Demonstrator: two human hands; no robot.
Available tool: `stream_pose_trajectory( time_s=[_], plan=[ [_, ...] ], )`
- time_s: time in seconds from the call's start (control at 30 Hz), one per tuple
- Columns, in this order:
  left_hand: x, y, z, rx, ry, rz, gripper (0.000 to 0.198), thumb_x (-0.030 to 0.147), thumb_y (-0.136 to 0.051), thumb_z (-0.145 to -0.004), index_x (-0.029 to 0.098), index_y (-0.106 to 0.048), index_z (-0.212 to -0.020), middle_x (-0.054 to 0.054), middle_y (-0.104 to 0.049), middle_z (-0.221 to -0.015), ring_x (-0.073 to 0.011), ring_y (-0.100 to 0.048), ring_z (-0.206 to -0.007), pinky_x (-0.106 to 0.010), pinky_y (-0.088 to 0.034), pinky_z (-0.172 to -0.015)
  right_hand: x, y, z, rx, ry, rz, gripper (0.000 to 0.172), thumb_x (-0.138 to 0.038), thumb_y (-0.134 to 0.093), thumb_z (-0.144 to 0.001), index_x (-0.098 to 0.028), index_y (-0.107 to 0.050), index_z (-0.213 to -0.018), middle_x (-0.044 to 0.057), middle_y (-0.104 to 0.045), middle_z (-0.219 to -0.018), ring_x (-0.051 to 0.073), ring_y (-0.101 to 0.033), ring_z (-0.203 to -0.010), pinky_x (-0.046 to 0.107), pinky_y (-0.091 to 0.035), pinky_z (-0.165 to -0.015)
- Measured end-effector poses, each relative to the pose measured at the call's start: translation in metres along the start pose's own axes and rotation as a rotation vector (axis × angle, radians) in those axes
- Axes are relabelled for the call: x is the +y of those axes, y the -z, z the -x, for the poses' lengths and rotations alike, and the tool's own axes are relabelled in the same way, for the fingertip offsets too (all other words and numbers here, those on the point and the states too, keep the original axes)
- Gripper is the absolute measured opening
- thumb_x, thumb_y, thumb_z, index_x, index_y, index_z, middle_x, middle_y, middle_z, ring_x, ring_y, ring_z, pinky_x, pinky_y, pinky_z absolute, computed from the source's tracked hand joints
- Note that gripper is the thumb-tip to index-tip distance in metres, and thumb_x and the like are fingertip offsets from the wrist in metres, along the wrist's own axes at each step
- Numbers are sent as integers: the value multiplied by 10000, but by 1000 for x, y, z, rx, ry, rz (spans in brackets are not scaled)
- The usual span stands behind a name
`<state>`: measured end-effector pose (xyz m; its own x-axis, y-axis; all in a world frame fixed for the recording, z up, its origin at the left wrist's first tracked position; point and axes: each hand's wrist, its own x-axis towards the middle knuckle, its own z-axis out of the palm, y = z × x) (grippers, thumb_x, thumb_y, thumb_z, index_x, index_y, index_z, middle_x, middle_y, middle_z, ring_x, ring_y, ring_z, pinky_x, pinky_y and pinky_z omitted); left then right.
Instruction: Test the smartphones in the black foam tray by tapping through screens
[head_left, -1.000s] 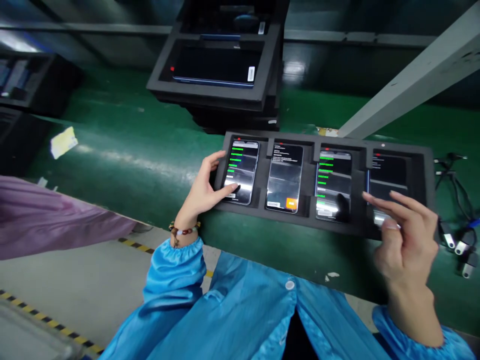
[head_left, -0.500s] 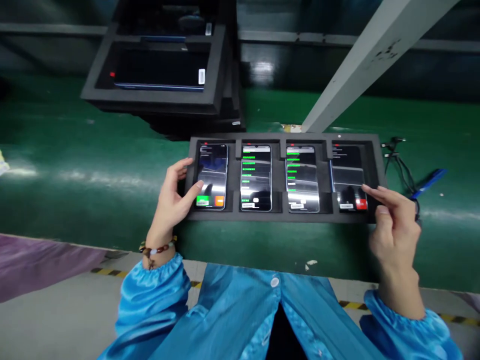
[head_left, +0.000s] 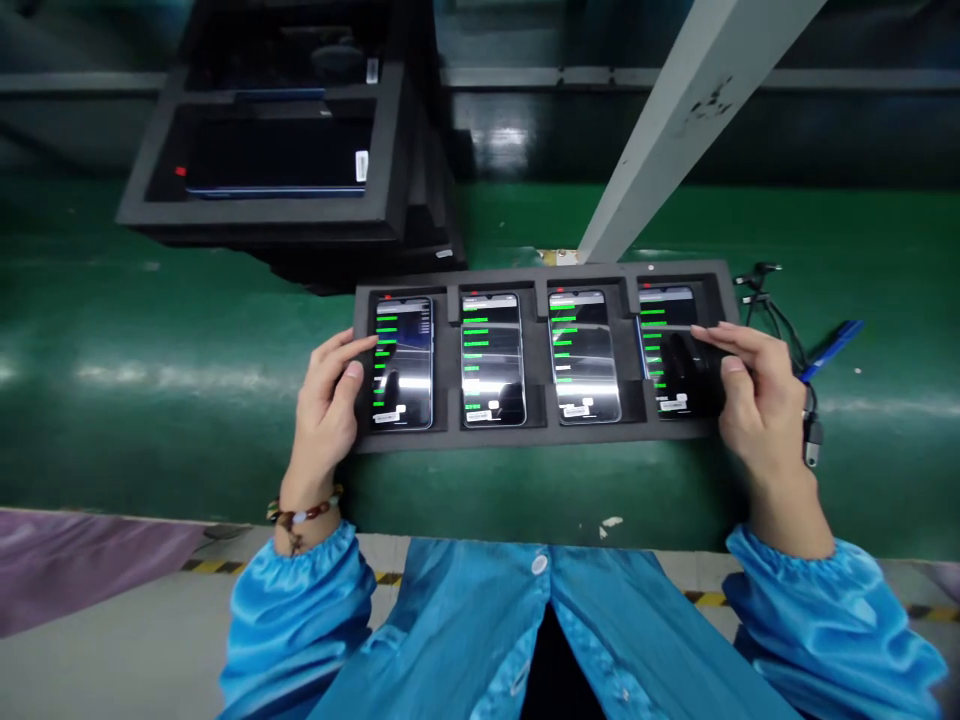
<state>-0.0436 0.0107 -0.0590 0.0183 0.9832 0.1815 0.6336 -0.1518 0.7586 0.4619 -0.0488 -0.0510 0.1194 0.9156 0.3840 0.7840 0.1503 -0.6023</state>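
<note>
A long dark foam tray (head_left: 536,438) lies on the green table, a smartphone in each compartment. The leftmost phone (head_left: 403,365), the second phone (head_left: 493,360), the third phone (head_left: 585,357) and the rightmost phone (head_left: 670,350) show lit screens with green text lines and white barcode labels. My left hand (head_left: 327,400) is open at the tray's left end, index fingertip at the leftmost phone's edge, thumb apart. My right hand (head_left: 765,400) is open at the right end, its stretched fingers reaching over the rim to the rightmost phone. Some lower fingers are hidden.
Behind on the left stands a stack of dark foam trays (head_left: 390,190) with dark-screened phones inside. A grey metal post (head_left: 645,150) rises behind the tray. Black cables (head_left: 780,318) and a blue pen-like item (head_left: 834,350) lie on the right. White scraps (head_left: 611,523) lie near the front edge.
The outer phones' screens have switched from coloured buttons to green text lists. My left thumb has left the leftmost screen; my right hand has moved up along the tray's end. The view has shifted.
</note>
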Motion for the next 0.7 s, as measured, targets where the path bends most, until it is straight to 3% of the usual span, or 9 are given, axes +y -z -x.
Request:
stream_pose_trajectory(
  time_s=[0.3,0.43,0.6,0.7],
  plan=[
    [2,-1,-1,4,-60,-47,364,510,-523,-1119,366,-757,-1358,-3,-648,-1540,-319,-545,-1526,-629,-384,-1340,-2,0,1,36,9,-12,346,-334,-495,-1120,-260,-754,-1336,120,-789,-1316,295,-663,-1383,526,-499,-1222],
    [7,1,-3,-16,-87,-140,373,529,-536,-1110,333,-810,-1269,-35,-563,-1625,-384,-478,-1574,-717,-345,-1325,-1,0,0,-32,23,29,381,-355,-451,-1134,-265,-803,-1251,94,-791,-1281,298,-664,-1363,541,-481,-1222],
    [12,4,-9,-24,-89,-264,445,552,-457,-1125,353,-790,-1343,-68,-502,-1694,-423,-439,-1587,-788,-318,-1269,1,0,-3,-122,-23,65,405,-381,-425,-1139,-305,-702,-1424,65,-745,-1419,321,-565,-1485,615,-400,-1254],
    [28,-4,-13,-47,-218,-343,408,515,-495,-1110,373,-783,-1363,-47,-439,-1752,-434,-421,-1593,-785,-271,-1275,1,0,-6,-156,-36,83,414,-396,-421,-1138,-321,-673,-1457,69,-721,-1460,332,-547,-1500,637,-375,-1259]
  ],
)
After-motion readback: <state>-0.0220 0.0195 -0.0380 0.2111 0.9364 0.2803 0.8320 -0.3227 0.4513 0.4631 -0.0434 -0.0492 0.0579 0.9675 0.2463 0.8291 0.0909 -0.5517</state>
